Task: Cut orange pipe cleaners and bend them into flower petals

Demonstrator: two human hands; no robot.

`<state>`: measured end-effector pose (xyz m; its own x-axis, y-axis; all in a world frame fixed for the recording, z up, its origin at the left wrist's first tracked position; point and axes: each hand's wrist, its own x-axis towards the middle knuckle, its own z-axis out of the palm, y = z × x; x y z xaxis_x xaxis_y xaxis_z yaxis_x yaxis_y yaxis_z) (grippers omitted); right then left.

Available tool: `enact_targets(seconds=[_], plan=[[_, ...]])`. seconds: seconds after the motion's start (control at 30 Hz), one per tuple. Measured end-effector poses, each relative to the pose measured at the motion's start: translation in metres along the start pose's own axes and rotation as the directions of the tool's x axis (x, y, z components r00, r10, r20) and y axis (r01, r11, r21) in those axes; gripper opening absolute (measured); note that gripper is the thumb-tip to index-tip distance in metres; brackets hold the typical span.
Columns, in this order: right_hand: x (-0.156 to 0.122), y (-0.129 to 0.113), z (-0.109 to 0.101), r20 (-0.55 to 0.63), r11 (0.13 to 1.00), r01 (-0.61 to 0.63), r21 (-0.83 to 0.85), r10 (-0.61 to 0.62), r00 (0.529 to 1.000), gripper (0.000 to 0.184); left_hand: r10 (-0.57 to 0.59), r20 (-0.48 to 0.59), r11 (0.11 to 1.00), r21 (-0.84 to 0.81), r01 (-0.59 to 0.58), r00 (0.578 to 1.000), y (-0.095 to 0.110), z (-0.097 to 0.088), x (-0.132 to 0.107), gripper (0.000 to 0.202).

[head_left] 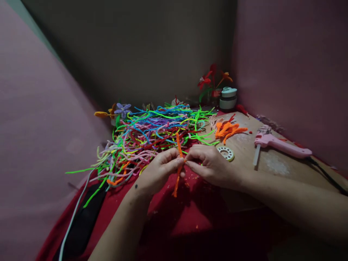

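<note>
The left hand [165, 164] and right hand [206, 163] are pinching an orange fuzzy stick [178, 143], seemingly unfinished. Beyond them, rightward, bent orange pieces [227, 130] are lying; behind, loose sticks [160, 125] are lying, seemingly unused.

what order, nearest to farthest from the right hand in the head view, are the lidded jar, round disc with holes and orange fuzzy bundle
1. Round disc with holes, just right of the right hand
2. Orange fuzzy bundle, beyond the disc
3. Lidded jar, farther back, behind the bundle
</note>
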<state>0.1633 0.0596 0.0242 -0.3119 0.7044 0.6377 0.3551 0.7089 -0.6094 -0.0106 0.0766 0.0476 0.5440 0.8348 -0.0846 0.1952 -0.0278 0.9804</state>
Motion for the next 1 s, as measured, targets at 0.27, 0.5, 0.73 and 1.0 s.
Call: enact_targets(seconds=[0.27,0.5,0.73,1.0], plan=[[0.0044,0.0077,0.0026,0.2,0.839,-0.417,0.349,0.368,0.908,0.014,-0.04,0.003,0.995,-0.092,0.04,0.999,-0.0026,-0.0006,-0.0022,0.018],[0.0049,0.006,0.0019,0.206,0.871,-0.433,0.233,0.391,0.897,0.013,0.035,-0.117,0.999,0.019,-0.033,0.993,-0.0019,0.0026,-0.0029,0.018],[0.0014,0.0051,0.0033,0.181,0.949,-0.296,0.112,0.273,0.945,0.013,-0.107,0.02,0.994,-0.013,0.108,0.994,-0.0023,0.0008,-0.0031,0.02],[0.0063,0.0073,0.0041,0.31,0.76,-0.568,0.316,0.483,0.819,0.017,-0.027,-0.131,0.992,0.119,0.043,0.991,0.0021,-0.0009,-0.0038,0.021]])
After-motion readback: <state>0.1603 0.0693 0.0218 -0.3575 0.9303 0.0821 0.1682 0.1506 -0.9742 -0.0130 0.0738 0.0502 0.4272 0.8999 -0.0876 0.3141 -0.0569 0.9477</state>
